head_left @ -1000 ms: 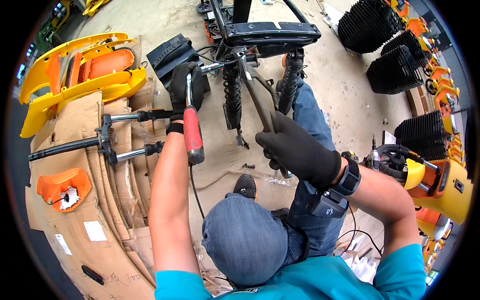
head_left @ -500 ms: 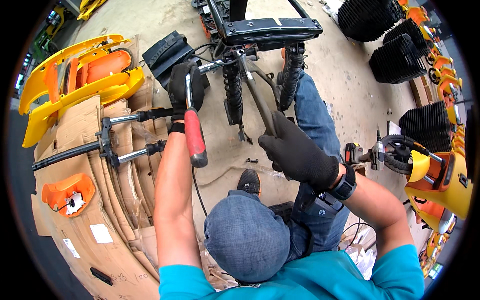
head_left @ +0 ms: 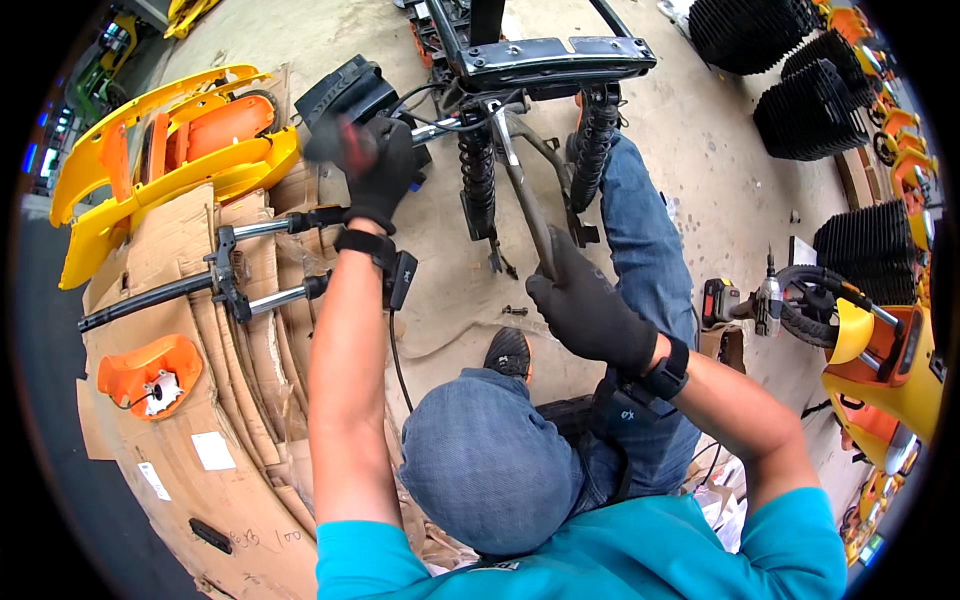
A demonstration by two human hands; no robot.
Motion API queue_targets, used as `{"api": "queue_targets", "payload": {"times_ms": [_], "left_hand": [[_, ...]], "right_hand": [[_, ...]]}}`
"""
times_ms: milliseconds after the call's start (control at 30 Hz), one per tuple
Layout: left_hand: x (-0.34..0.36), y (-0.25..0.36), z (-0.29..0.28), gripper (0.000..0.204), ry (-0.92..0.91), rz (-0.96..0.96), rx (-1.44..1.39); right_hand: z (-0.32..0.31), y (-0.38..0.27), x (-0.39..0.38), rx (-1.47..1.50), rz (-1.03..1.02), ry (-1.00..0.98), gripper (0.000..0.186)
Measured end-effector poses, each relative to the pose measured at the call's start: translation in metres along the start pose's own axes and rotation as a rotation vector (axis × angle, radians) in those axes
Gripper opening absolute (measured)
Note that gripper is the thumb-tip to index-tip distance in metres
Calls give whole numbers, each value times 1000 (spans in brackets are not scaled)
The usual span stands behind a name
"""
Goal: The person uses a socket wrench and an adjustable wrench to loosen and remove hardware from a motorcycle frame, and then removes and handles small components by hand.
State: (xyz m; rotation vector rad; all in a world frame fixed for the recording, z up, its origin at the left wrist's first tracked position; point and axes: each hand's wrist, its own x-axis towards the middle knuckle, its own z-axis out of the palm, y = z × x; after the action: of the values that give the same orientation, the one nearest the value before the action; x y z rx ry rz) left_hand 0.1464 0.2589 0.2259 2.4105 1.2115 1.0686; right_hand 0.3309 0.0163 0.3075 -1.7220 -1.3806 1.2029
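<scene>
My left hand (head_left: 383,170), in a black glove, is closed on a socket wrench whose red-and-black handle (head_left: 350,146) is smeared by motion. A silver shaft (head_left: 432,131) runs from beside that hand to the black vehicle frame (head_left: 550,62). My right hand (head_left: 592,300), also gloved, grips the grey handle of a long wrench (head_left: 527,200). Its silver end meets the frame's underside between two black coil-spring shock absorbers (head_left: 478,180). What both tools bear on is too small to make out. A black box-like part (head_left: 345,95) sits beyond my left hand.
To the left, stacked cardboard (head_left: 190,330) bears a black-and-silver fork (head_left: 228,275), an orange shell (head_left: 150,372) and yellow body panels (head_left: 165,150). A bolt (head_left: 515,311) lies on the floor. At the right are a power driver (head_left: 768,300), black ribbed stacks (head_left: 810,110) and yellow vehicles (head_left: 885,370).
The red handle has swung from pointing back toward me to lying up and left of my left hand, whose wrist has turned. My right hand stays on the long wrench; the whole view has shifted slightly.
</scene>
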Motion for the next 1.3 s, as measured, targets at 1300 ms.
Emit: {"api": "queue_targets", "payload": {"times_ms": [1300], "left_hand": [[21,-5,-11,15,-321,-139,-161]], "right_hand": [[-42,7,-2,144,167,-163,45]]}}
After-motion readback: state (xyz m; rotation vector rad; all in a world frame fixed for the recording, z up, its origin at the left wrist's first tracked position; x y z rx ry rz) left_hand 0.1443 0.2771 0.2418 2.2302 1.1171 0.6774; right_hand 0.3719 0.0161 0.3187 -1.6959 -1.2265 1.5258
